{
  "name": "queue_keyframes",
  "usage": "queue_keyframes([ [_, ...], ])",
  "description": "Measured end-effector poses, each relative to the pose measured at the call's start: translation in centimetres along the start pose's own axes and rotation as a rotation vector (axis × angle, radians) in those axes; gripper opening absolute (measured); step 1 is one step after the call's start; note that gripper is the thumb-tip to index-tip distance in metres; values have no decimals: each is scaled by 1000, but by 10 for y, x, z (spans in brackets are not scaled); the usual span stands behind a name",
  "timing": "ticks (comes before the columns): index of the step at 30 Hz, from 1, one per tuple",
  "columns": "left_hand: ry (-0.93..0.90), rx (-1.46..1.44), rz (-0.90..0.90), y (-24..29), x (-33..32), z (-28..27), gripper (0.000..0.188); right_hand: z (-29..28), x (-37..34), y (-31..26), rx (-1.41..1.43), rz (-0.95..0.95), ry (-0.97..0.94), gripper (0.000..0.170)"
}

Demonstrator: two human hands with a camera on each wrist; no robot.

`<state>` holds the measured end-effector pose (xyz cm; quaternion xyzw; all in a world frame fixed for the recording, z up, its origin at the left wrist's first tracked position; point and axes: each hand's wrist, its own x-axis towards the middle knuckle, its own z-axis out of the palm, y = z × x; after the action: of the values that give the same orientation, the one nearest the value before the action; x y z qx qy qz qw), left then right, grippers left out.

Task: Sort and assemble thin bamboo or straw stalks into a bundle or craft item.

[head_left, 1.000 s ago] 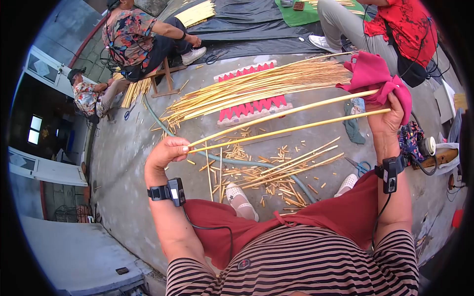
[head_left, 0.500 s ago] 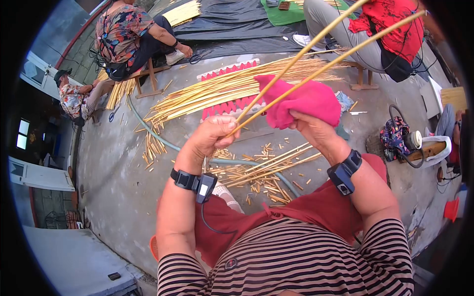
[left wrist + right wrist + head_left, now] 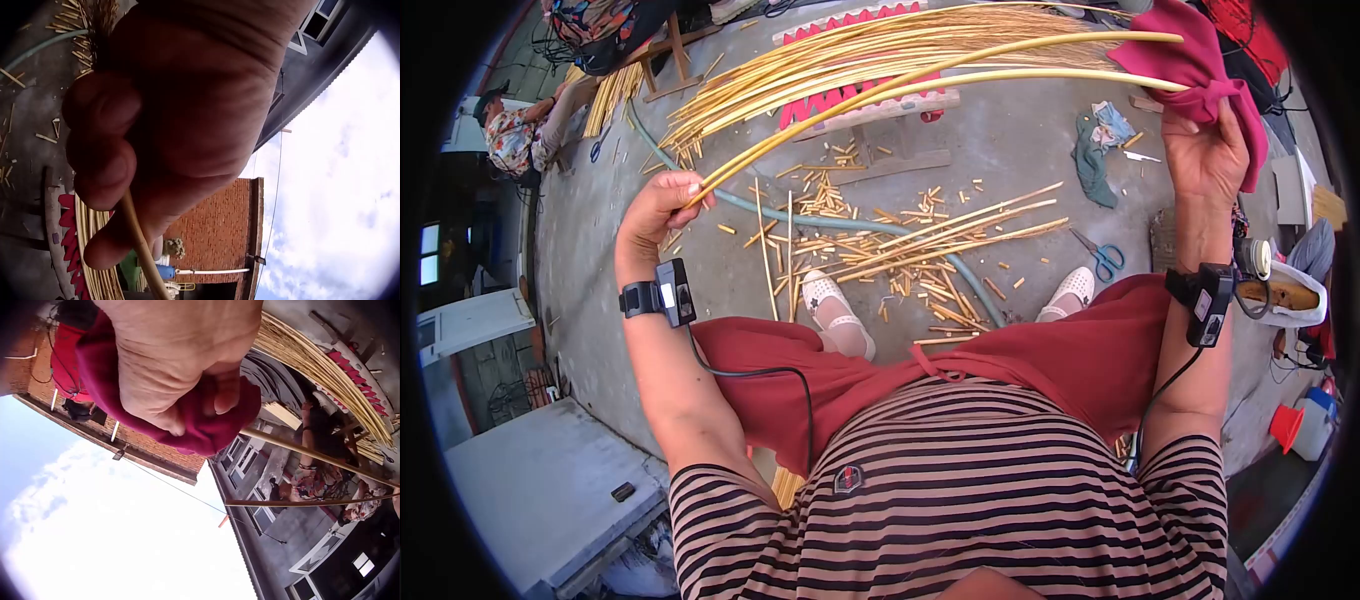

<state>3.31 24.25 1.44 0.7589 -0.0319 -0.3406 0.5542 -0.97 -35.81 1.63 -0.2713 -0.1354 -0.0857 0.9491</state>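
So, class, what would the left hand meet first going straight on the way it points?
Past the two held stalks, the left hand would probably meet the stalk bundle on the toothed rack, though depth is unclear; it might pass above.

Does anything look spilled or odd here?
Yes: many short stalk pieces lie scattered on the floor, some beside a green hose, unlike the long stalks laid together on the rack. They may just be trimmings. The two held stalks bow but show no visible break.

No readable text, badge [image 3: 849, 480] on striped shirt [image 3: 970, 460] too small to read
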Motion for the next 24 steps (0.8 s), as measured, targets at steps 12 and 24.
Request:
queue_keyframes([
  [12,293,-166,493,50,53,141,27,45,-53,102,-305,385,143,16],
  [24,99,448,419,62,82,139,25,41,-3,71,-384,109,311,15],
])
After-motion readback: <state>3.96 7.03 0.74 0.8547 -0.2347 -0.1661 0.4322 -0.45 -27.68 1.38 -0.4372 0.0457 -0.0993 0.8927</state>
